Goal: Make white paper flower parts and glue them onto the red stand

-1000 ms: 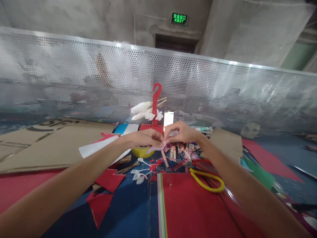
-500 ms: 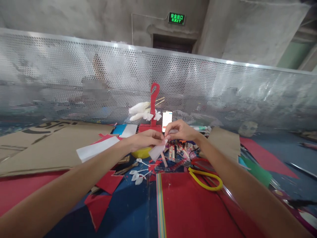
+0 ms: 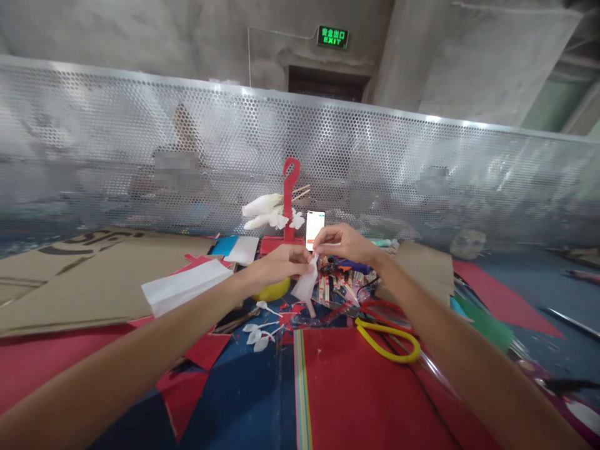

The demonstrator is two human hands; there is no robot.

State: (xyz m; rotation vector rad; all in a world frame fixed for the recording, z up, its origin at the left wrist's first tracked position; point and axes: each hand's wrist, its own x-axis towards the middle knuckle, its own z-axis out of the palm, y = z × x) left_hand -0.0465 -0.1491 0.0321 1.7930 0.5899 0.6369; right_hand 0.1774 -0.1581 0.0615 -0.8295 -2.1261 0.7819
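A small piece of thin white paper (image 3: 305, 285) hangs down between my two hands, gathered at its top. My left hand (image 3: 284, 264) pinches it from the left near the upper end. The fingers of my right hand (image 3: 344, 242) close on the gathered tip, just above the left fingertips. Several small white bud shapes on thin stems (image 3: 255, 335) lie on the blue table below my left hand. Behind the hands stands a red looped upright (image 3: 289, 194) with white flower-like pieces (image 3: 265, 209) beside it. A lit phone (image 3: 315, 228) leans upright there.
A white paper strip (image 3: 182, 286) and cardboard (image 3: 84, 275) lie left. Red sheets (image 3: 365, 394) fill the front, with a yellow loop (image 3: 391, 350) on them. Wrapped sticks (image 3: 335, 289) clutter the middle. A perforated metal panel (image 3: 375, 162) closes off the back.
The white paper has swung from slanting left to hanging more upright and looks narrower. My right fingers have lifted slightly away from the left ones.
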